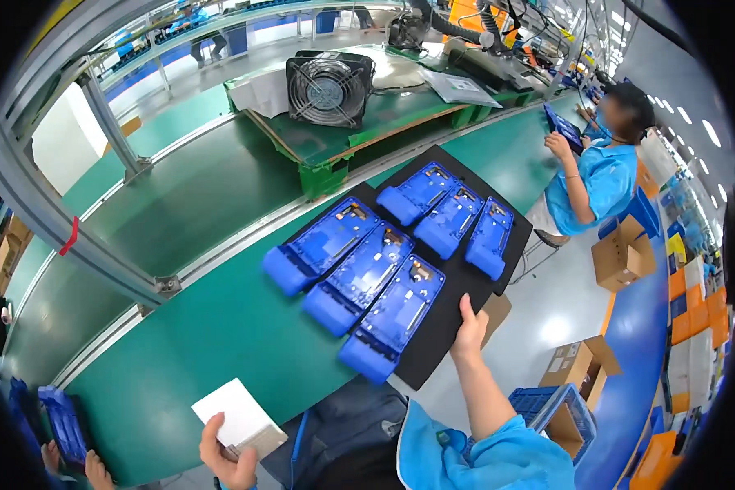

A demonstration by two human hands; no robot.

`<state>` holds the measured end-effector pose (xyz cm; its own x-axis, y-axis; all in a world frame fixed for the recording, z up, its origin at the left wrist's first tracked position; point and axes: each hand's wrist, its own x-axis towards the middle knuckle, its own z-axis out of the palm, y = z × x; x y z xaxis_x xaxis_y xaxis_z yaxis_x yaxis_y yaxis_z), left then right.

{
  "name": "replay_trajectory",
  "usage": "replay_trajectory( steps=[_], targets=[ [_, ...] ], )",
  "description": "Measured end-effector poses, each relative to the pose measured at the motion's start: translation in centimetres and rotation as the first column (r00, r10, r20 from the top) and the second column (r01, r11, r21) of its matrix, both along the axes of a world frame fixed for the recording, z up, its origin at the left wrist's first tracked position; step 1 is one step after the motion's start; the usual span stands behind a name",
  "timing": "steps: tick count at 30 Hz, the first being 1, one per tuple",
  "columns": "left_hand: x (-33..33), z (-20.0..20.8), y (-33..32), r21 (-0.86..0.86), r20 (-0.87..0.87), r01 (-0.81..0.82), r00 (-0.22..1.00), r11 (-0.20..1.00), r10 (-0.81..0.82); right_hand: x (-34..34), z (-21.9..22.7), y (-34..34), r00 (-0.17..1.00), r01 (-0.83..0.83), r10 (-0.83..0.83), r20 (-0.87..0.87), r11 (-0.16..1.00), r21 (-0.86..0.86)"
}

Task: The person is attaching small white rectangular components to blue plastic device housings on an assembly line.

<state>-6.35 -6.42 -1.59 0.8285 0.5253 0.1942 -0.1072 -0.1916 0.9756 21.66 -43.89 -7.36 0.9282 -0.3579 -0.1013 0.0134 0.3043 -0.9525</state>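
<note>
My left hand (227, 456) grips a small white block (235, 411), a box or a stack of paper, just over the near edge of the green bench. Its thumb and fingers press on the near side of that block. With my right hand (469, 328) I hold the right edge of a black board (438, 343); the thumb shows on top and the other fingers are hidden. Several blue plastic housings (359, 268) lie open side up on black boards in two groups, with small circuit parts and cables showing inside. A second group of housings (449, 219) lies farther off.
A black fan (328, 88) stands on a raised green shelf (306, 147) behind the bench. To the right a co-worker (600, 180) holds a dark device. Another person's hands touch a blue housing (64, 425) at lower left. Cardboard boxes (621, 255) and a blue crate (557, 412) stand rightward.
</note>
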Motion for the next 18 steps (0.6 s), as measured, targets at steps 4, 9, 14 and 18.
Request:
replay_trajectory(
  steps=[4, 9, 14, 18],
  targets=[
    [0.1, 1.6, 1.2, 0.061, -0.057, 0.010, 0.998, 0.998, -0.006, 3.6, 3.5, -2.0, 0.996, 0.033, -0.027, -0.085, 0.997, 0.074],
    [1.3, 4.0, 3.7, 0.236, -0.148, 0.057, 0.989, 0.970, -0.022, 11.1, 0.4, -7.7, 0.979, 0.177, -0.193, -0.060, 0.962, -0.206],
    [4.8, 6.9, 4.2, 0.489, -0.203, 0.123, 0.979, 0.864, -0.025, 17.0, -2.2, -12.7, 0.930, 0.200, -0.358, -0.081, 0.679, -0.706],
    [10.4, 5.2, 4.6, 0.592, -0.104, 0.109, 0.993, 0.799, -0.058, 17.2, -2.4, -17.9, 0.974, 0.004, -0.151, -0.169, 0.757, -0.654]
  ],
)
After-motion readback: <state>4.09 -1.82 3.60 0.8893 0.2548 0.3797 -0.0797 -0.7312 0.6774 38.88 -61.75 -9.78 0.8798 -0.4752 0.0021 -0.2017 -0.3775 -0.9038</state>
